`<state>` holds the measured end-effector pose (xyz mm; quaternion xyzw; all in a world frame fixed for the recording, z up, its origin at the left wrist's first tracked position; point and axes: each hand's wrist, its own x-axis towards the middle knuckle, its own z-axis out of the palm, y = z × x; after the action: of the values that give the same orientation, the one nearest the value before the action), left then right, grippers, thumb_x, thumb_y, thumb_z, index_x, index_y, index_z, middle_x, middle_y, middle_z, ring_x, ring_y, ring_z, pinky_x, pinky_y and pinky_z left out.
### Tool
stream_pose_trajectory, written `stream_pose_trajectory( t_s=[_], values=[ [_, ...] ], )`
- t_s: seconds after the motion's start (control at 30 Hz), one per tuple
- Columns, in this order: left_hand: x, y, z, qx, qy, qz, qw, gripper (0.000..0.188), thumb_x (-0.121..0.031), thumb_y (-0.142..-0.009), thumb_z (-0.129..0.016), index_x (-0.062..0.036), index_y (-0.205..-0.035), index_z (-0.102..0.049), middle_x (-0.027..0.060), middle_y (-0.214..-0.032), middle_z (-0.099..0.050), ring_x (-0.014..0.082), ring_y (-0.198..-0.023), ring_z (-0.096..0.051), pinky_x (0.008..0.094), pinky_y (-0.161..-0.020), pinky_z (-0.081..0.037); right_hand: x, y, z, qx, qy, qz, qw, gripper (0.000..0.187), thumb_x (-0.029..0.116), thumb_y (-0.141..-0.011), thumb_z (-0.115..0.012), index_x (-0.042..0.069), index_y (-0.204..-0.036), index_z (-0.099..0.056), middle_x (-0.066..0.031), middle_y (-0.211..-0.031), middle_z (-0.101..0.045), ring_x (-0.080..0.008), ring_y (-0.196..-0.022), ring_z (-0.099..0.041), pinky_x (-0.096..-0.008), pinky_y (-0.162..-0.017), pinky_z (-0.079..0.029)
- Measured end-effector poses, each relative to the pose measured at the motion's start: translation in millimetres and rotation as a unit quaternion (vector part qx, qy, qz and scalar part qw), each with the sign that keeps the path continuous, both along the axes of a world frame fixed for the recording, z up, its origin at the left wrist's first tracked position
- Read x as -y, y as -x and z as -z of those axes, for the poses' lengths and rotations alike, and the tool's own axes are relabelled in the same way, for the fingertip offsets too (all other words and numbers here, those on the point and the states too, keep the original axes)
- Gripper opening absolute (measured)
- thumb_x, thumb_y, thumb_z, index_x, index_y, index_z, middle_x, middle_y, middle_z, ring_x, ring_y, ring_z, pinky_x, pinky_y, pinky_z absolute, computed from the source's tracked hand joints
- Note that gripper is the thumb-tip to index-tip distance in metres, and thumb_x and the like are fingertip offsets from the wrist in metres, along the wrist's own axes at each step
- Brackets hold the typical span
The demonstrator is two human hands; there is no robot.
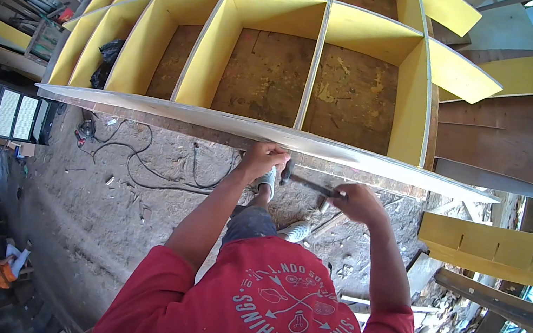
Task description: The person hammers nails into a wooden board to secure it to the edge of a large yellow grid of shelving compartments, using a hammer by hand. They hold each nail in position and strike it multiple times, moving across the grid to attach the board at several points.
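Observation:
My right hand (358,202) is closed around the handle of a hammer (311,185). The dark hammer head is just right of my left fingertips, close to the outer face of a long front board (231,122). My left hand (264,159) is at that board with thumb and fingers pinched together. Whatever the pinch holds is too small to make out. Behind the board, a grid of yellow panels (320,55) stands on edge, interlocked into several square compartments. Its right end meets the front board.
The grid rests on a stained wooden table (265,73). A black plastic bag (109,53) sits in a left compartment. Black cable (138,169) loops over the dirt floor by my feet. Slotted yellow boards (498,250) lie at right. Shelves with tools (39,1) stand at far left.

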<state>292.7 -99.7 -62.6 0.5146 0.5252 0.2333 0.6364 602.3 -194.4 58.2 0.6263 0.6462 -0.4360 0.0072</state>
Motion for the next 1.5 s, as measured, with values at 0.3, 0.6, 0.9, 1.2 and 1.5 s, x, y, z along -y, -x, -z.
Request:
stream_pose_trajectory(
  t_s=[0.3, 0.6, 0.9, 1.2, 1.5],
  values=[
    [-8.0, -8.0, 19.1, -0.050, -0.031, 0.012, 0.998, 0.023, -0.023, -0.089, -0.082, -0.0011, -0.097, -0.083, 0.0047, -0.077, -0.077, 0.0095, -0.069, -0.070, 0.0289, -0.066, -0.056, 42.2, -4.1, 1.9, -0.010, 0.002, 0.024, 1.000, 0.035, 0.041, -0.092, -0.077, 0.010, -0.110, -0.079, -0.0197, -0.091, -0.076, -0.0412, -0.088, -0.073, -0.0498, -0.083, -0.057],
    [-6.4, -8.0, 9.0, 0.040, 0.042, 0.001, 0.998, 0.021, -0.012, -0.095, -0.071, 0.0042, -0.104, -0.080, 0.0101, -0.088, -0.079, 0.0130, -0.075, -0.074, 0.0280, -0.066, -0.057, 28.8, 0.3, -8.1, -0.016, 0.013, 0.038, 0.999, 0.038, 0.040, -0.092, -0.078, 0.007, -0.111, -0.079, -0.0194, -0.090, -0.076, -0.0405, -0.087, -0.074, -0.0490, -0.082, -0.056],
    [-13.5, -2.1, 24.4, 0.122, 0.067, 0.036, 0.990, 0.018, 0.005, -0.095, -0.066, 0.0105, -0.110, -0.074, 0.0174, -0.109, -0.078, 0.0203, -0.095, -0.076, 0.0298, -0.085, -0.063, 28.5, 4.7, 6.2, -0.019, 0.036, 0.052, 0.998, 0.037, 0.039, -0.092, -0.079, 0.007, -0.111, -0.079, -0.0187, -0.086, -0.076, -0.0382, -0.083, -0.074, -0.0477, -0.080, -0.057],
    [8.6, -13.4, 35.1, 0.091, -0.015, -0.033, 0.995, 0.015, 0.002, -0.091, -0.076, 0.0055, -0.106, -0.074, 0.0122, -0.103, -0.077, 0.0158, -0.093, -0.074, 0.0280, -0.081, -0.060, 20.3, 6.0, 1.0, -0.023, 0.041, 0.056, 0.997, 0.037, 0.040, -0.092, -0.079, 0.008, -0.111, -0.079, -0.0173, -0.086, -0.077, -0.0364, -0.081, -0.075, -0.0466, -0.079, -0.057],
    [24.5, -34.6, 33.8, 0.079, -0.032, -0.181, 0.980, 0.031, -0.002, -0.089, -0.082, -0.0058, -0.086, -0.051, 0.0115, -0.089, -0.073, 0.0136, -0.084, -0.072, 0.0288, -0.077, -0.057, 16.3, 3.2, -6.0, -0.004, 0.051, 0.044, 0.998, 0.037, 0.038, -0.091, -0.080, 0.007, -0.111, -0.079, -0.0185, -0.087, -0.077, -0.0382, -0.082, -0.074, -0.0471, -0.080, -0.057]
  ],
)
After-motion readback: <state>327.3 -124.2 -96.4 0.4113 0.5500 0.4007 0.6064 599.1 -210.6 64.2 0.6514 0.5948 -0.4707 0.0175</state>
